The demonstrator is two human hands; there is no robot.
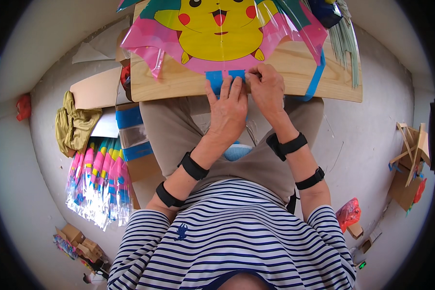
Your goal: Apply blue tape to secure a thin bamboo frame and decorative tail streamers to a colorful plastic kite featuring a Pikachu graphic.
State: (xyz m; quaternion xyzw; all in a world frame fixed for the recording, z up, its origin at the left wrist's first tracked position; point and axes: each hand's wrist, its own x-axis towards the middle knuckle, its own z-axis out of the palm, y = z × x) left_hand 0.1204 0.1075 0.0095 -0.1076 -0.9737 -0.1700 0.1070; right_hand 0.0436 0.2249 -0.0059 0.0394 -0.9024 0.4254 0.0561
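A thin, glossy kite-like sheet (222, 41) lies on the wooden table, pink and teal with a large yellow cartoon animal. Blue strips (213, 77) sit at its lower middle edge. My left hand (227, 108) rests there with its fingers stretched out, the tips pressing on the blue. Close beside it, my right hand (268, 89) has thumb and forefinger pinched together at the right end of the blue strips. What lies between those fingertips is too small to make out.
The wooden table (343, 79) carries a blue ribbon (315, 79) hanging over its front edge and a bundle of pale thin sticks (343, 48) at right. Rolled colourful sheets in clear plastic (99, 179) and a gold cloth (75, 123) are at left, near cardboard (96, 89).
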